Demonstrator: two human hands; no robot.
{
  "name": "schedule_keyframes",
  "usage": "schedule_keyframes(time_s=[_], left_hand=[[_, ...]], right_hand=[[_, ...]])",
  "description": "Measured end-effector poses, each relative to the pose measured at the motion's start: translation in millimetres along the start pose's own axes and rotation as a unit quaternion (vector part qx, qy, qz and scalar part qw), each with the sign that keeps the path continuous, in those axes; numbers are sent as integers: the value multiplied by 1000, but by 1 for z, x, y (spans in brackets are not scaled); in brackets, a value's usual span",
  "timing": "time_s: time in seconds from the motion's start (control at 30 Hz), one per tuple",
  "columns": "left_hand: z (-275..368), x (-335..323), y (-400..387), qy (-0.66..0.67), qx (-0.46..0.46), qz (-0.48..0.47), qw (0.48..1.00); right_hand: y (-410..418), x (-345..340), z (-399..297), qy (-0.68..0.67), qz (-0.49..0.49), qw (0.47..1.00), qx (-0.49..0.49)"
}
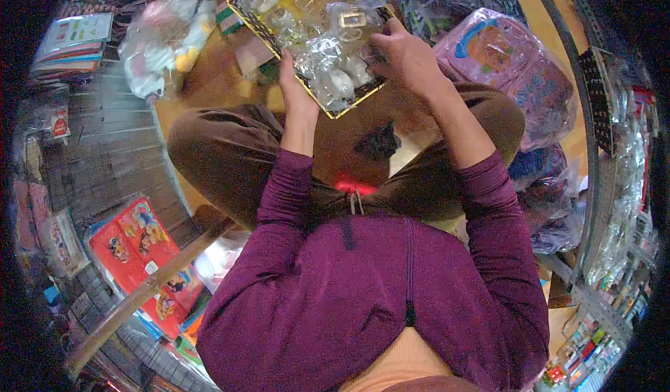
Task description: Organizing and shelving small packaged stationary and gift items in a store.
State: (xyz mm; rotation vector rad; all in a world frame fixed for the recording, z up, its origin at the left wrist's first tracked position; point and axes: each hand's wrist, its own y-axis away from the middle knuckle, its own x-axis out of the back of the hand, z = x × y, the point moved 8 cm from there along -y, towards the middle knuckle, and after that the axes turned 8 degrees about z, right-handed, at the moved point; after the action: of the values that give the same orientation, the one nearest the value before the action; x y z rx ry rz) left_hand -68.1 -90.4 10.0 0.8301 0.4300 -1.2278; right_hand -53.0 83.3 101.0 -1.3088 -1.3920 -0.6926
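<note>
My left hand [298,83] grips the lower left edge of a shallow rectangular tray or box [256,29] with a black-and-yellow patterned rim. Small clear plastic packets [332,51] lie heaped in it, some with pale contents. One packet near the right side shows a gold-coloured rectangular piece [353,19]. My right hand [400,51] is at the tray's right edge, thumb and fingers bent over the packets; whether it grips one is unclear. The tray is tilted above my crossed legs. A dark crumpled item [378,141] lies between my legs below it.
Plastic-wrapped soft items [170,41] lie at upper left, beside a stack of colourful flat packs [73,41]. Pink wrapped bags [502,62] are by my right knee. A wooden pole [152,282] crosses in front of red printed folders [152,256] at lower left. Packed shelves curve along the right.
</note>
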Motion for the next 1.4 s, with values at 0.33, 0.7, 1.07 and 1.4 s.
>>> schedule_keyframes(time_s=[0.33,0.7,1.07,1.4], left_hand=[[8,13,-7,7,-20,-9,1000],[30,54,-19,-89,-40,13,995],[34,60,-11,-310,-92,14,946],[31,68,-14,-204,-49,52,976]], right_hand=[[5,31,13,-192,87,977,-1],[28,63,51,-121,105,987,0],[39,71,56,-97,123,988,-12],[45,64,63,-77,75,992,-63]])
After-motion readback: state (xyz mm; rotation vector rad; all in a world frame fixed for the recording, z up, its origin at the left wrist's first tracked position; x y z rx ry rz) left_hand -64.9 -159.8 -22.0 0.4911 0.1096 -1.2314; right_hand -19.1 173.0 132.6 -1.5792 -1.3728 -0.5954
